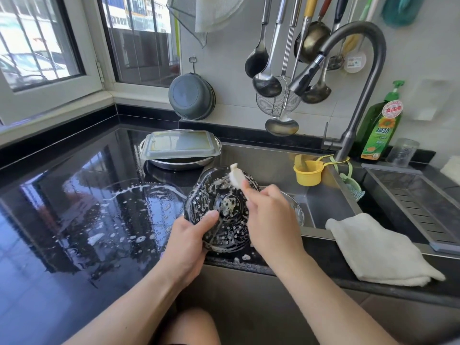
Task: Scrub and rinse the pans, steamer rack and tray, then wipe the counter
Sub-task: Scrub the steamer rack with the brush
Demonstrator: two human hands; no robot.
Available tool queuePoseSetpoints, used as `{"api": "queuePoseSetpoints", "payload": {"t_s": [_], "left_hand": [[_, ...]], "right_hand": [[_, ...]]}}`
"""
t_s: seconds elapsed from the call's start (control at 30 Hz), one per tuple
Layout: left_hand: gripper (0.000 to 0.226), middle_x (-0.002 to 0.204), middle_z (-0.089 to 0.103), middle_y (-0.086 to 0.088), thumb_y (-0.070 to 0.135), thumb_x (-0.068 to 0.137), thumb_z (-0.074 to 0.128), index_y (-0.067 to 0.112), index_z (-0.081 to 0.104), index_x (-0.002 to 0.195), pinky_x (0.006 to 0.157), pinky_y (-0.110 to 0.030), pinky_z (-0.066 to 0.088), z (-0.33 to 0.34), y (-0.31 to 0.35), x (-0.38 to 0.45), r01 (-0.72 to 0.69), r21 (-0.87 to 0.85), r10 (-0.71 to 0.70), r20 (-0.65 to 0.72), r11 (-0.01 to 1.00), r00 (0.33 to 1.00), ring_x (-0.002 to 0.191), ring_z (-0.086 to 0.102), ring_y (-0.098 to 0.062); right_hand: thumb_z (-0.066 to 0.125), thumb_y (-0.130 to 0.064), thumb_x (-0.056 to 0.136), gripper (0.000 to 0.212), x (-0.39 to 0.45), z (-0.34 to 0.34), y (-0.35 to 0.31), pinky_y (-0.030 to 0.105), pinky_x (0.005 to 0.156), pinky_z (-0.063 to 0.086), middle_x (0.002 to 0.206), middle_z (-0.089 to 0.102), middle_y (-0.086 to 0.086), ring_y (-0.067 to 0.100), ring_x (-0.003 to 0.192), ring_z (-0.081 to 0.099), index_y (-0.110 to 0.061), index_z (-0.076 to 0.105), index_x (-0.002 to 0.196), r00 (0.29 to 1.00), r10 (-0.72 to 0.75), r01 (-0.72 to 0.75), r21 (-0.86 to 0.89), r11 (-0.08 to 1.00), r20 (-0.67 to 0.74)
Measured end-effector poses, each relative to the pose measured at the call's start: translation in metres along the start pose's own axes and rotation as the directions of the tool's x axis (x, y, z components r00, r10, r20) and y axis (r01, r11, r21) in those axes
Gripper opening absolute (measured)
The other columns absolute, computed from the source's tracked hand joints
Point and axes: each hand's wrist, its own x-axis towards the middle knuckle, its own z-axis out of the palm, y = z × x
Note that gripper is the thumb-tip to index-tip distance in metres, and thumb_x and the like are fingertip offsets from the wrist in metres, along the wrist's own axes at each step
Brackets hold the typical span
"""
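Observation:
A round, perforated steamer rack point(219, 195), dark and covered in suds, is tilted over the sink's left edge. My left hand point(191, 235) grips its lower left rim, thumb on its face. My right hand point(268, 215) pinches a small pale scrub cloth point(235, 176) against the rack's upper part. Behind it, a rectangular metal tray point(179, 145) lies upside down on a round steel pan point(179, 164) on the counter. A glass bowl point(296, 207) sits in the sink, partly hidden by my right hand.
The black counter point(87, 195) is wet with foam streaks. A folded white towel point(378, 250) lies over the sink's front edge. The faucet point(348, 95), green soap bottle point(380, 125), yellow cup point(308, 173) and drain rack point(418, 202) stand right. Ladles hang above.

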Motion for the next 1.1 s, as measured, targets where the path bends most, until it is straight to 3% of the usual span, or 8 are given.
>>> {"api": "queuePoseSetpoints", "payload": {"t_s": [0.17, 0.3, 0.43, 0.57, 0.7, 0.83, 0.97, 1.1], "left_hand": [[0.022, 0.108, 0.071, -0.031, 0.008, 0.09, 0.067, -0.005, 0.076, 0.105, 0.091, -0.048, 0.051, -0.004, 0.0, 0.003, -0.023, 0.048, 0.025, -0.039, 0.999, 0.999, 0.096, 0.071, -0.035], [0.026, 0.115, 0.071, -0.03, 0.003, 0.094, 0.061, -0.006, 0.07, 0.117, 0.092, -0.049, 0.058, -0.003, -0.001, 0.001, -0.013, -0.017, 0.013, -0.013, 1.0, 1.0, 0.107, 0.071, -0.041], [0.026, 0.115, 0.071, -0.028, 0.002, 0.096, 0.058, -0.004, 0.071, 0.118, 0.093, -0.045, 0.059, -0.004, 0.001, 0.001, -0.028, 0.002, 0.028, 0.01, 1.0, 1.0, 0.108, 0.071, -0.039], [0.027, 0.115, 0.07, -0.031, 0.002, 0.095, 0.059, -0.007, 0.067, 0.119, 0.09, -0.048, 0.059, -0.001, 0.0, 0.0, -0.006, -0.012, 0.006, -0.001, 1.0, 1.0, 0.106, 0.071, -0.041], [0.025, 0.113, 0.071, -0.03, 0.0, 0.097, 0.057, -0.006, 0.069, 0.118, 0.088, -0.044, 0.06, -0.003, 0.0, 0.001, -0.033, -0.015, 0.033, -0.003, 0.999, 0.999, 0.106, 0.071, -0.04], [0.025, 0.112, 0.071, -0.032, 0.001, 0.095, 0.059, -0.01, 0.068, 0.116, 0.083, -0.043, 0.061, -0.001, 0.0, -0.001, -0.023, -0.021, 0.023, 0.004, 1.0, 1.0, 0.103, 0.071, -0.042], [0.026, 0.116, 0.07, -0.03, 0.001, 0.095, 0.06, -0.006, 0.069, 0.118, 0.098, -0.049, 0.055, -0.004, -0.001, 0.0, -0.052, -0.001, 0.052, 0.015, 0.999, 0.999, 0.111, 0.069, -0.042], [0.024, 0.114, 0.07, -0.033, 0.003, 0.093, 0.061, -0.006, 0.071, 0.113, 0.101, -0.056, 0.052, -0.002, -0.003, -0.001, -0.03, -0.002, 0.03, 0.023, 1.0, 0.999, 0.11, 0.068, -0.046]], "right_hand": [[0.047, -0.021, 0.101, 0.048, -0.026, 0.012, -0.039, 0.041, 0.064, 0.048, 0.095, 0.04, -0.006, 0.026, 0.071, 0.054, -0.043, 0.048, 0.144, 0.966, -0.226, 0.221, 0.051, 0.974, 0.124], [0.052, -0.013, 0.099, 0.059, -0.005, 0.009, -0.011, 0.043, 0.067, 0.051, 0.096, 0.043, -0.005, 0.023, 0.074, 0.054, -0.041, 0.044, 0.149, 1.0, 0.021, -0.021, -0.051, 0.998, 0.001], [0.055, -0.012, 0.094, 0.06, -0.031, 0.009, -0.03, 0.037, 0.057, 0.042, 0.096, 0.038, -0.006, 0.023, 0.065, 0.051, -0.039, 0.047, 0.147, 0.978, -0.177, 0.181, -0.026, 0.983, 0.109], [0.053, -0.013, 0.099, 0.056, -0.012, 0.008, -0.009, 0.04, 0.065, 0.048, 0.094, 0.042, -0.005, 0.022, 0.072, 0.052, -0.039, 0.048, 0.148, 1.0, 0.012, -0.012, -0.04, 0.999, -0.007], [0.054, -0.012, 0.096, 0.059, -0.034, 0.01, -0.03, 0.042, 0.061, 0.05, 0.096, 0.041, -0.006, 0.024, 0.067, 0.053, -0.036, 0.046, 0.149, 0.987, -0.139, 0.138, 0.008, 0.99, 0.078], [0.053, -0.013, 0.099, 0.055, -0.017, 0.009, -0.01, 0.042, 0.068, 0.052, 0.094, 0.043, -0.005, 0.022, 0.075, 0.053, -0.039, 0.048, 0.148, 1.0, 0.021, -0.021, 0.022, 1.0, 0.003], [0.056, -0.015, 0.098, 0.053, -0.033, 0.009, -0.021, 0.045, 0.066, 0.053, 0.094, 0.042, -0.007, 0.025, 0.072, 0.056, -0.04, 0.051, 0.145, 0.979, -0.173, 0.167, 0.059, 0.984, 0.11], [0.056, -0.015, 0.098, 0.053, -0.024, 0.006, -0.008, 0.045, 0.065, 0.054, 0.095, 0.044, -0.007, 0.023, 0.073, 0.055, -0.039, 0.051, 0.145, 0.997, -0.069, 0.07, -0.01, 0.998, 0.043]]}}
